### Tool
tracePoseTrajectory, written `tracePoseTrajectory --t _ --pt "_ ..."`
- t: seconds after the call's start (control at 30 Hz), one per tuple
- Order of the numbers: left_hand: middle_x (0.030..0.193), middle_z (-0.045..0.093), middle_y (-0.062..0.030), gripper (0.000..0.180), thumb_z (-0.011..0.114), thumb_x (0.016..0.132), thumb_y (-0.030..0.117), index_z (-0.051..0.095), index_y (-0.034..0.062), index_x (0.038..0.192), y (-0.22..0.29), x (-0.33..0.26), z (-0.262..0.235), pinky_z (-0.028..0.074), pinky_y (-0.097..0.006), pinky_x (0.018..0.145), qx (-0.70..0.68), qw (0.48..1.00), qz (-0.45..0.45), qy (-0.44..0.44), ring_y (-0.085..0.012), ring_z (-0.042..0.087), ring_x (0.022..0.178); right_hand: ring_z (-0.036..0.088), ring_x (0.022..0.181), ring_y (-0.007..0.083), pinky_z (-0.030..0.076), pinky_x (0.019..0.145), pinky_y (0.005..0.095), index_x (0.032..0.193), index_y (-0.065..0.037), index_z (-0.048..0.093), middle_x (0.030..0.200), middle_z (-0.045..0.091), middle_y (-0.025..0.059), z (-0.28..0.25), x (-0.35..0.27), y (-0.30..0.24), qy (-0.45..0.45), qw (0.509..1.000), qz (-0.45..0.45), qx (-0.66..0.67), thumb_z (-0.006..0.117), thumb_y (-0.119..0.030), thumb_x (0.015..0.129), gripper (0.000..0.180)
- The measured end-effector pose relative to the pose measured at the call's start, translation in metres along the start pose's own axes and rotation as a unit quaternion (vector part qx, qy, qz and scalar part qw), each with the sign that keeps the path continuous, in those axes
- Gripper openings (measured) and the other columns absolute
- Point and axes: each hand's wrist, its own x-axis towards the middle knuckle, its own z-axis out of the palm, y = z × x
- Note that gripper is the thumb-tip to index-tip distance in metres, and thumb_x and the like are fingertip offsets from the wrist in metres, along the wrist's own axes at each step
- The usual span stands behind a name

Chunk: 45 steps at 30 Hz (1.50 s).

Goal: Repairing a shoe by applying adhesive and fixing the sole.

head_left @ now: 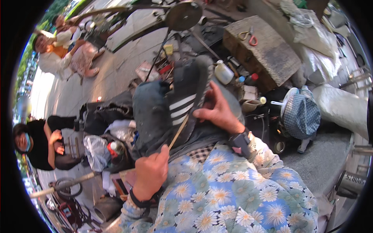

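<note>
A black sneaker [186,93] with three white stripes rests sole-out on my lap, over dark trousers [149,112]. My right hand [217,110] grips the shoe at its right edge, thumb pressed on the side near the stripes. My left hand [151,171] is closed around a thin wooden stick [178,133], whose far tip touches the shoe just below the stripes. Both forearms wear blue floral sleeves [233,194], and each wrist carries a dark band.
A wooden block [268,54] with red- and yellow-handled pliers [248,37] stands behind the shoe, a white bottle [223,72] beside it. A blue patterned hat [302,116] lies right. A metal wheel [183,15] stands above. People sit at left [42,141] and upper left [58,50].
</note>
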Motion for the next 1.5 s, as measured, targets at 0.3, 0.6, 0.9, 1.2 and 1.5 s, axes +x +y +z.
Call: tracePoseTrajectory --t 0.3,0.6,0.9,1.2,1.5 --pt "0.059 0.054 -0.01 0.023 0.058 0.087 0.006 0.059 -0.0035 0.108 -0.032 -0.057 -0.038 0.037 -0.026 0.044 -0.229 0.966 -0.075 0.095 -0.0167 0.053 0.047 0.062 0.074 0.0173 0.053 0.053 0.0284 0.146 -0.004 0.01 0.124 0.046 0.0192 -0.009 -0.007 -0.011 0.02 0.992 -0.011 0.122 0.076 0.001 0.067 0.102" --pt "0.063 0.053 -0.0058 0.034 0.057 0.093 0.016 0.05 -0.0067 0.117 -0.034 0.002 -0.015 0.041 -0.02 0.041 -0.476 0.852 -0.195 0.099 -0.0086 0.048 0.047 0.047 0.061 0.0045 0.04 0.053 0.023 0.092 -0.017 0.054 0.074 0.049 -0.0076 -0.122 0.033 -0.027 0.107 0.878 -0.117 0.451 0.068 -0.018 0.084 0.017" --pt "0.059 0.05 -0.0039 0.024 0.053 0.094 0.016 0.052 -0.0043 0.108 -0.034 0.03 0.001 0.038 -0.02 0.036 -0.484 0.832 -0.255 0.091 -0.0082 0.045 0.043 0.046 0.056 0.0094 0.039 0.044 0.0234 0.084 -0.021 0.059 0.071 0.054 -0.0064 -0.312 0.073 -0.01 0.51 0.793 -0.035 0.332 0.08 -0.037 0.069 0.031" --pt "0.06 0.052 -0.0055 0.021 0.05 0.094 0.009 0.053 -0.0042 0.109 -0.026 0.065 0.003 0.039 -0.021 0.041 -0.452 0.833 -0.316 0.043 -0.0098 0.046 0.044 0.053 0.062 0.015 0.043 0.047 0.0269 0.101 -0.009 0.051 0.081 0.055 0.0032 -0.378 0.09 -0.027 0.612 0.79 -0.009 0.041 0.086 -0.026 0.062 0.055" --pt "0.059 0.054 -0.0065 0.022 0.049 0.094 0.01 0.054 -0.0044 0.11 -0.008 0.083 0.0 0.037 -0.022 0.041 -0.421 0.853 -0.308 0.009 -0.0104 0.047 0.044 0.063 0.071 0.0229 0.051 0.046 0.0315 0.131 0.002 0.016 0.095 0.059 0.0165 -0.408 0.11 -0.044 0.571 0.813 0.072 -0.088 0.085 -0.03 0.065 0.1"
